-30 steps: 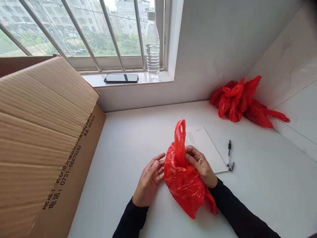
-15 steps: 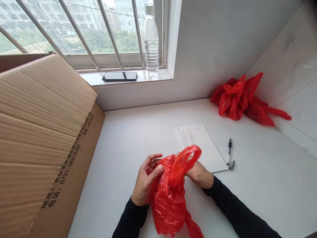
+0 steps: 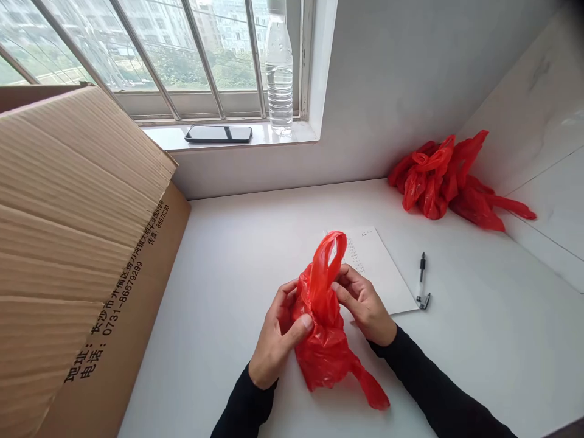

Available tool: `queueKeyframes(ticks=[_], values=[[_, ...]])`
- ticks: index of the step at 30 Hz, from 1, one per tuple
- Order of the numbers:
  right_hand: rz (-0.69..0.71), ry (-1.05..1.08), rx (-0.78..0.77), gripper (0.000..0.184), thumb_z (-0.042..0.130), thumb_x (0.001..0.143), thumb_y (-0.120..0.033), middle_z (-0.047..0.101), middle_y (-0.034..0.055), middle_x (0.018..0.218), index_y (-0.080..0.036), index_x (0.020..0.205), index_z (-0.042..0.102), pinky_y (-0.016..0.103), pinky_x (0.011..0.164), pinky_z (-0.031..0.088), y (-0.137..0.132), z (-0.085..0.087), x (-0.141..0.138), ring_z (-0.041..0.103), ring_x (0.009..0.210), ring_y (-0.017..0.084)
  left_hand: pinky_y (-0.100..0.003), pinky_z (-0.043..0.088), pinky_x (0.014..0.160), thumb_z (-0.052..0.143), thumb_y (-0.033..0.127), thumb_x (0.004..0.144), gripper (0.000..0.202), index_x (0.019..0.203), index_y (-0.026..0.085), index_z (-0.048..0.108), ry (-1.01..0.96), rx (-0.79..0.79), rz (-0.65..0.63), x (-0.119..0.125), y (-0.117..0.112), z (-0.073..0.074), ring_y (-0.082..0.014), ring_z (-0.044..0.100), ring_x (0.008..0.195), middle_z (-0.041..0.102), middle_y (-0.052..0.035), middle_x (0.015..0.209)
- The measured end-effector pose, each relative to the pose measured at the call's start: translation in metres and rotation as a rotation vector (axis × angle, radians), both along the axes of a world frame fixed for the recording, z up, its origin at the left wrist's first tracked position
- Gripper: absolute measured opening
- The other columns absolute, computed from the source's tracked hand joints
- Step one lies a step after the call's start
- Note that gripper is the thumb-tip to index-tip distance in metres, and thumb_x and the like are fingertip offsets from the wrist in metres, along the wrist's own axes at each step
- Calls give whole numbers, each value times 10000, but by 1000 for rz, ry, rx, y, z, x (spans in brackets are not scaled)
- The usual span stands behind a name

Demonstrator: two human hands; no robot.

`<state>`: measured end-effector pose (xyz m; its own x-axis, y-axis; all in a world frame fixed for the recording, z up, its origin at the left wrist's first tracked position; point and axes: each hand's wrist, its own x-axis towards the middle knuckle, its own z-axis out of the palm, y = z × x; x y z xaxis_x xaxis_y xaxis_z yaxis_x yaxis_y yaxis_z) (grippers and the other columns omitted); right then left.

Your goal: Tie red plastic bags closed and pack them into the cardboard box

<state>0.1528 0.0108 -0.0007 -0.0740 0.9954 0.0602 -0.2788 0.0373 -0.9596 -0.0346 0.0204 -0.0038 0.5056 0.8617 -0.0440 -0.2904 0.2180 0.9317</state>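
Note:
A crumpled red plastic bag (image 3: pixel 326 347) is held up between my two hands over the white table. My left hand (image 3: pixel 278 334) grips its left side, the thumb pressed on the front and the fingers behind it. On the other side, my right hand (image 3: pixel 360 301) pinches the bag's edge below a looped handle that stands upright. Another strip of the bag hangs down to the lower right. Whatever may be inside the bag is hidden. Behind the bag lies a white sheet or pad with writing (image 3: pixel 383 274), partly covered by it and by my right hand.
A large cardboard box (image 3: pixel 91 255) stands at the left. More red plastic bags (image 3: pixel 438 179) are heaped at the back right corner. A pen (image 3: pixel 422 280) lies beside the paper. On the windowsill are a phone (image 3: pixel 219 134) and a water bottle (image 3: pixel 279 85).
The bag has risen and turned, its looped handle now more upright. My right hand has come out from behind it and shows at its right edge.

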Motion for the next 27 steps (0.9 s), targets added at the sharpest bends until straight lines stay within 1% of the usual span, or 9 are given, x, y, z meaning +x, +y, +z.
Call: queueKeyframes(ticks=[3,5,8,11,15,18,21,24,27], values=[[-46,-145,40,325,666,911,-384,592,49,1180,-306,1217,590,333,819,526,-1,0,1,580,1008,199,-366,503,887,629,461,902,364,1177,224,630,-96,-136,5,-3,0,-1,-298,625,1096,670,-104,1208],[-52,-205,17,478,687,895,-383,576,47,1237,-337,1339,519,359,913,502,-2,-1,0,567,1083,206,-351,527,771,589,573,889,420,998,181,693,-161,-282,-66,-3,-3,-1,-299,669,960,722,-115,1026],[-26,-263,-10,259,634,930,-395,655,33,1020,-266,1154,650,342,880,499,-3,0,-3,613,939,185,-348,528,737,578,623,876,490,896,154,720,-124,-403,-98,2,-9,0,-283,677,861,733,-117,905],[-105,-282,-22,214,601,949,-409,655,14,839,-213,914,681,304,777,498,-2,0,-4,604,780,158,-369,527,828,644,594,844,457,964,162,732,-96,-337,-48,8,-12,0,-294,663,924,731,-105,925],[-290,-185,-75,234,607,939,-443,649,7,827,-213,937,648,285,707,503,3,-6,1,587,723,152,-413,499,926,553,621,887,544,1216,200,656,-196,-265,-61,10,-9,3,-321,623,1070,697,-119,1077],[-366,-146,-90,246,627,924,-452,645,13,820,-209,950,652,292,714,512,5,-8,6,595,746,166,-409,475,962,646,495,878,519,1319,229,577,-122,-188,-129,6,-4,8,-309,614,1096,657,-116,1192],[-260,-59,-88,244,635,923,-439,673,34,911,-215,1020,649,318,771,531,4,-3,6,624,815,184,-372,488,930,698,346,874,438,1282,226,594,-38,-167,-103,4,0,8,-270,643,1033,667,-101,1173],[-83,-14,-77,280,642,924,-417,680,50,1038,-230,1133,633,355,872,531,4,3,3,640,920,198,-333,525,825,684,305,885,325,1191,205,640,-103,-259,25,2,2,4,-228,678,896,698,-83,1064],[42,-63,-80,278,670,907,-407,676,48,993,-214,1107,659,352,864,529,4,2,2,640,946,209,-298,538,751,706,256,853,345,1187,201,638,-172,-339,150,2,3,3,-202,684,818,707,-67,1003]])
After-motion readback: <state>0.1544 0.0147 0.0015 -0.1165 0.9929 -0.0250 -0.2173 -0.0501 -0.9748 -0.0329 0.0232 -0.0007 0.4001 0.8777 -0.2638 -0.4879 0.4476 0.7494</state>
